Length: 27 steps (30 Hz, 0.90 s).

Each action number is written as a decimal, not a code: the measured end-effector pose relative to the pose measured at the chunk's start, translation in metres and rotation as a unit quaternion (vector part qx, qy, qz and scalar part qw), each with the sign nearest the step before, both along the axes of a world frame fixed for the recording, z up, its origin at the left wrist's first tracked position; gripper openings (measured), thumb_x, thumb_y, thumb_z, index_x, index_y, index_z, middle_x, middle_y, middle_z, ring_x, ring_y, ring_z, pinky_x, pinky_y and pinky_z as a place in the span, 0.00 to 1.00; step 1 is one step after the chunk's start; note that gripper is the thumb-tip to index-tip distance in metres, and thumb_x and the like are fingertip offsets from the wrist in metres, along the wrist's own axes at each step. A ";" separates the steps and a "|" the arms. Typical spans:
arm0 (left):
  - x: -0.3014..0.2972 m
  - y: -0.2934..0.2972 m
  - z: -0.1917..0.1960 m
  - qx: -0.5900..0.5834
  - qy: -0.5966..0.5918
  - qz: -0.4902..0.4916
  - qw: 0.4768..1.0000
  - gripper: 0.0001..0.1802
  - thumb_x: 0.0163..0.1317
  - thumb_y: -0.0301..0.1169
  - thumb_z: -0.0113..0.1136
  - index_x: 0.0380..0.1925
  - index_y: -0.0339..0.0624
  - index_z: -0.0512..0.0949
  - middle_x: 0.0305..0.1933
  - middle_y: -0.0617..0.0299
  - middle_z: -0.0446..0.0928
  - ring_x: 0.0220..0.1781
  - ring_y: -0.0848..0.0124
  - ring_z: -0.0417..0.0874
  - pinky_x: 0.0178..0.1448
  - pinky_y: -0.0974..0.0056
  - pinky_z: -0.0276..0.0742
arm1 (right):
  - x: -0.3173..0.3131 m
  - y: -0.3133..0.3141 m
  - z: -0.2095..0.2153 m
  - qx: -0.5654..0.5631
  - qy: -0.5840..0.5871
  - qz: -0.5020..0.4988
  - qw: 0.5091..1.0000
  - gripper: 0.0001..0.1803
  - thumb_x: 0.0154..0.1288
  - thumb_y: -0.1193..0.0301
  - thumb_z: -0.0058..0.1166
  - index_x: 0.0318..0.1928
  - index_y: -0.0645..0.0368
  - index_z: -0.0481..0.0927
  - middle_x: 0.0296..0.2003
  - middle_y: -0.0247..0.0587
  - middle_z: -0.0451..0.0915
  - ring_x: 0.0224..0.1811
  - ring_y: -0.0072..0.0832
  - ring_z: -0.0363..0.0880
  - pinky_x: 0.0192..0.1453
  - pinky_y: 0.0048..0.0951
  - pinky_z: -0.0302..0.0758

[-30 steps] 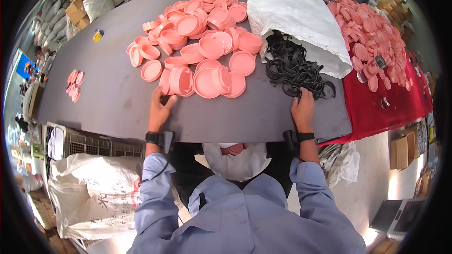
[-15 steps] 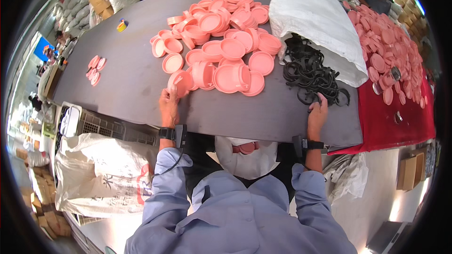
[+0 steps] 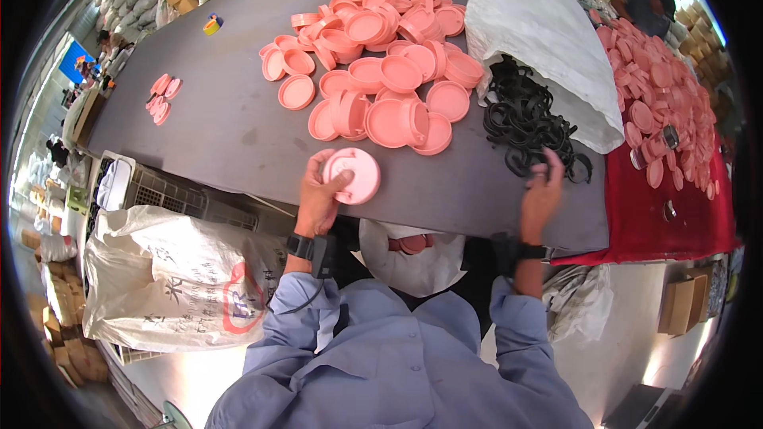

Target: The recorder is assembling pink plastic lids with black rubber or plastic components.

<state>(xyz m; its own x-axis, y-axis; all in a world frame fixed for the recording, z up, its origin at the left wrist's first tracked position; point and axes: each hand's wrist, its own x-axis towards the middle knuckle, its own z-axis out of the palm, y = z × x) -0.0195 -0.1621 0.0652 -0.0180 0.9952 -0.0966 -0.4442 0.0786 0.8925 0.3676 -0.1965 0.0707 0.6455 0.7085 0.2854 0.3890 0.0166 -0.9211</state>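
My left hand (image 3: 318, 195) grips a round pink plastic lid (image 3: 363, 179) over the near edge of the table, thumb pressed on its face. Small raised clips show on the lid. My right hand (image 3: 544, 191) is beside the near end of a heap of black curved plastic strips (image 3: 524, 115). Its fingers are bent and blurred, so whether a strip is between them cannot be made out. Beyond my left hand lies a large pile of similar pink lids (image 3: 389, 71). The black strips spill from the mouth of a white woven sack (image 3: 540, 32) on the table.
Several small pink pieces (image 3: 163, 98) and a yellow tape roll (image 3: 211, 26) lie on the left of the grey table (image 3: 230, 71). On the right, another pink pile (image 3: 660, 87) covers a red cloth (image 3: 652, 226), with a person behind. A white sack (image 3: 171, 286) stands at lower left.
My left hand has drawn a pink lid off the pile, toward me and to the right. My right hand has shifted slightly beside the black strips, its fingers now blurred.
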 end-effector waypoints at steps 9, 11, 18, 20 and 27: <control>0.067 -0.040 -0.009 0.048 0.120 -0.123 0.984 0.19 0.59 0.18 0.74 0.48 0.40 0.79 0.41 0.65 0.85 0.42 0.79 0.84 0.48 0.70 0.82 | -0.134 -0.039 -0.007 0.015 -0.066 0.247 0.967 0.21 0.69 0.81 0.47 0.60 0.59 0.80 0.45 0.53 0.82 0.47 0.49 0.83 0.54 0.44 0.79; 0.072 -0.046 -0.004 0.043 0.119 -0.124 0.984 0.17 0.59 0.17 0.73 0.45 0.41 0.78 0.42 0.65 0.85 0.43 0.79 0.84 0.50 0.71 0.82 | -0.140 -0.042 -0.014 0.030 -0.061 0.259 0.963 0.21 0.69 0.81 0.48 0.60 0.59 0.80 0.46 0.53 0.82 0.48 0.52 0.83 0.54 0.46 0.79; 0.072 -0.057 -0.002 0.085 0.185 -0.110 0.973 0.15 0.64 0.19 0.70 0.50 0.38 0.86 0.46 0.64 0.86 0.47 0.77 0.83 0.55 0.69 0.81 | -0.149 -0.058 -0.012 0.006 -0.121 0.253 0.960 0.22 0.67 0.79 0.50 0.61 0.57 0.80 0.45 0.56 0.81 0.46 0.56 0.82 0.48 0.50 0.80; 0.071 -0.059 -0.001 0.081 0.184 -0.103 0.974 0.15 0.65 0.20 0.69 0.51 0.38 0.87 0.47 0.63 0.87 0.47 0.77 0.83 0.56 0.68 0.81 | -0.150 -0.062 -0.011 -0.005 -0.130 0.255 0.958 0.22 0.67 0.78 0.50 0.61 0.57 0.80 0.45 0.56 0.81 0.46 0.56 0.82 0.48 0.50 0.80; 0.060 -0.060 0.010 0.021 0.159 -0.116 0.980 0.12 0.69 0.20 0.63 0.51 0.35 0.87 0.45 0.60 0.87 0.47 0.76 0.84 0.55 0.68 0.81 | -0.152 -0.078 0.002 0.004 -0.167 0.276 0.946 0.21 0.65 0.75 0.57 0.59 0.56 0.82 0.45 0.50 0.79 0.41 0.50 0.81 0.45 0.46 0.80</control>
